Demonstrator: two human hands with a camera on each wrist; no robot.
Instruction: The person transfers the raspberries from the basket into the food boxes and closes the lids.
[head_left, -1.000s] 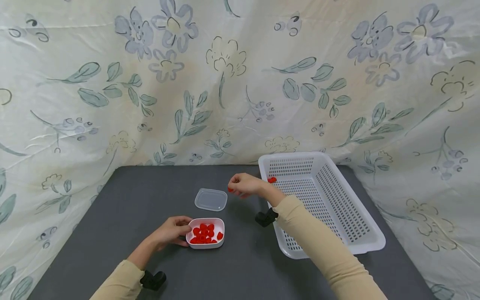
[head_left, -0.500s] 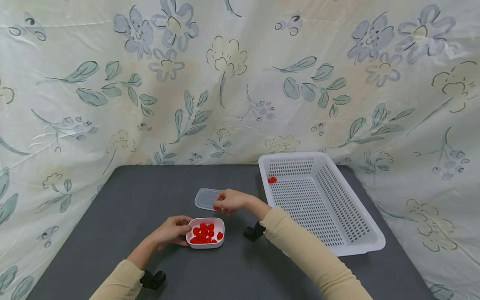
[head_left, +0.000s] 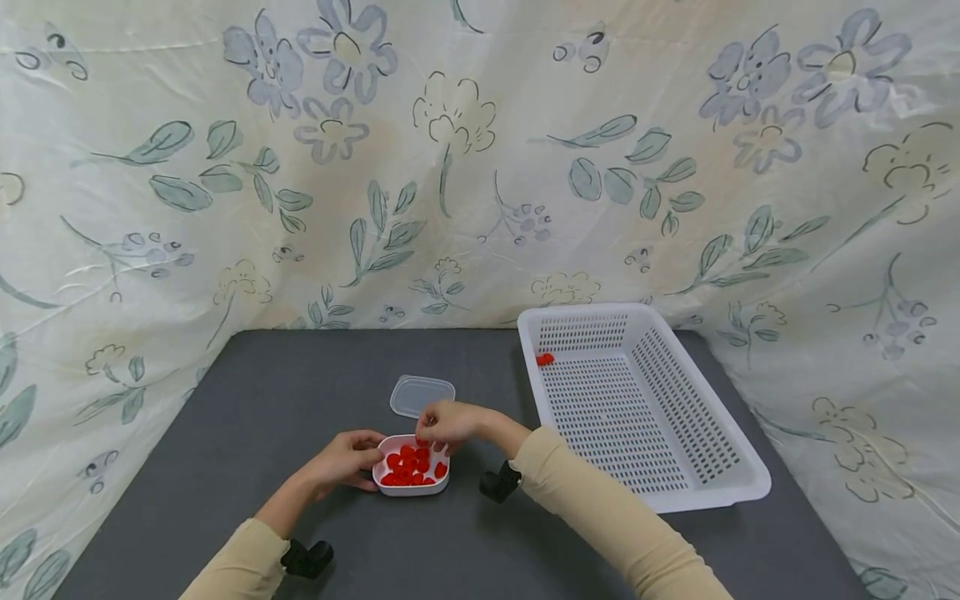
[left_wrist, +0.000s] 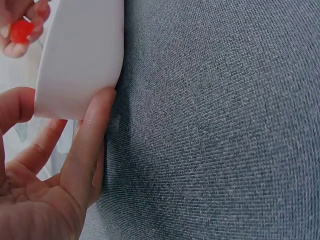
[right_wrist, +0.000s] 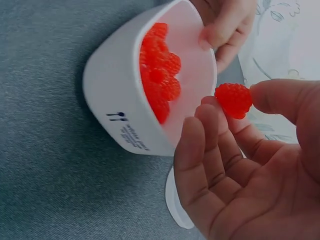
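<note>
A small white lunch box (head_left: 411, 492) stands on the dark table with several red raspberries (right_wrist: 159, 75) inside. My left hand (head_left: 347, 458) holds it by its left end, the thumb over the rim and fingers against the outer wall. Above the box's far right corner is my right hand (head_left: 452, 423). It pinches one raspberry (right_wrist: 233, 101) between thumb and fingertips, at the box's opening in the right wrist view. The same raspberry (left_wrist: 21, 31) shows beyond the box wall in the left wrist view.
A clear plastic lid (head_left: 420, 396) lies flat behind the box. To the right stands a large white perforated basket (head_left: 615, 417), with red raspberries (head_left: 544, 359) in its far left corner. A floral curtain (head_left: 480, 183) hangs behind the table (head_left: 315, 375).
My right hand has moved left and nearer, from beside the basket past the lid to over the box, carrying the raspberry. My left hand has stayed on the box.
</note>
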